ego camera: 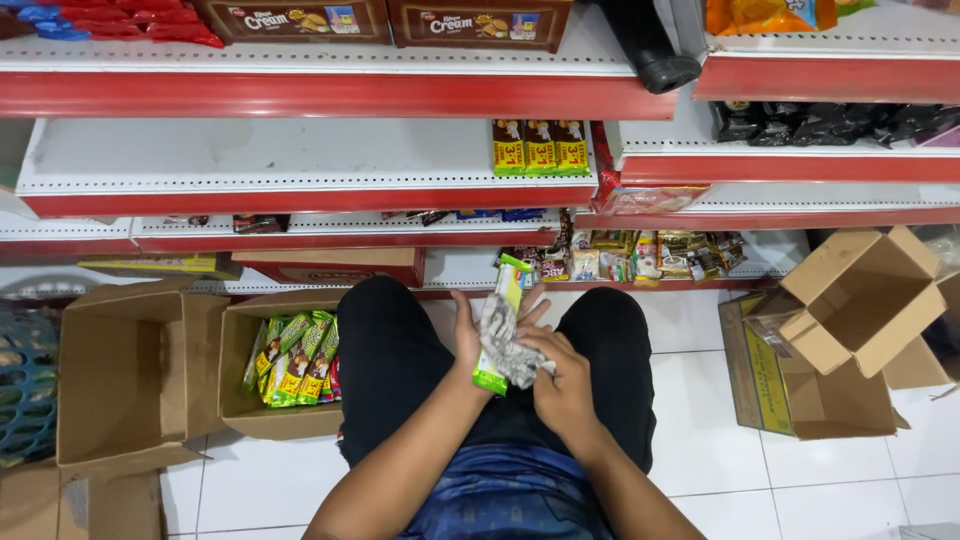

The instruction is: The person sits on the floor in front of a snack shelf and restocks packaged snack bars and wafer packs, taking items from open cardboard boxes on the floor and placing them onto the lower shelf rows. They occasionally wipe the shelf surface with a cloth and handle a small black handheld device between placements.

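- Left hand [466,338] grips a stack of long green-and-white snack packets [497,325] upright over the lap, edges squared for easy counting.
- Right hand [560,385] closes on the stack's lower end, steadying it.
- Beside the left knee, an open cardboard box [240,400] keeps more green packets within reach.
- Ahead, the red-edged shelves [330,190] are partly bare.

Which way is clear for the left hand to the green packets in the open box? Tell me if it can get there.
Probably yes. The cardboard box is open-topped beside the left knee, green packets exposed, nothing between. But the left hand holds a long packet.
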